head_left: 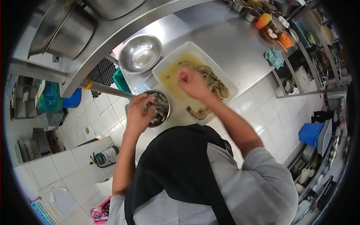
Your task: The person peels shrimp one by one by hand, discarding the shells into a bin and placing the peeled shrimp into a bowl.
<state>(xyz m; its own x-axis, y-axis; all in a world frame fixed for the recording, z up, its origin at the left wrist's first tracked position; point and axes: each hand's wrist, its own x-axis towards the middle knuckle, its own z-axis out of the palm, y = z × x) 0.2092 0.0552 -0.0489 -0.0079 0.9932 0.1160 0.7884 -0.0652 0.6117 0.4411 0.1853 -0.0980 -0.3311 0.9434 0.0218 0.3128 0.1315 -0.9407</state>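
Observation:
My left hand [141, 111] is over the left side of a round metal bowl [168, 112], thumb and fingers apart, with nothing plainly between them. The bowl holds greyish peeled shrimp [161, 107]. Over the white plastic tub [231, 83] is my right hand [190, 80], its fingers curled together and blurred; what they hold, if anything, is hidden. Yellowish liquid and a pile of shrimp [215, 84] in their shells fill part of the tub. One shrimp [198, 113] lies apart near the tub's bottom corner.
A metal colander [140, 53] stands behind the bowl on the steel counter [180, 28]. Overhead, a shelf edge [112, 33] carries large pots [71, 32]. A green cloth [274, 58] and sauce bottles [263, 21] are at the counter's right end.

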